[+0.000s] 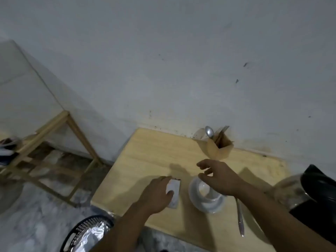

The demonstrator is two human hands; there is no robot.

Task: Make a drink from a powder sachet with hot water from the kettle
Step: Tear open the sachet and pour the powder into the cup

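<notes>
Two bare hands are seen over a pale wooden table (149,151) set against a grey wall (181,60); the left hand (157,194) is laid flat on a white sachet (174,192), thumb pressed on its upper face, fingers spread past its far left corner, nothing pinched; the sachet lies flat near the table's front edge, long axis running from the person toward the wall, a dark strip at its far end; the right hand (219,176) is held above a white cup (206,190), fingers loosely curled and parted, nothing gripped; the cup stands on a white saucer (211,206) just right of the sachet, not touching it; a metal spoon (240,218) lies right of the saucer, its long axis likewise front to back, which end is the bowl cannot be told; a kettle (309,190) with a black lid is noted at the right edge; a wooden cutlery holder (219,148) with a spoon and forks stands by the wall; a black basket (87,231) lined with foil sits on the floor below.
</notes>
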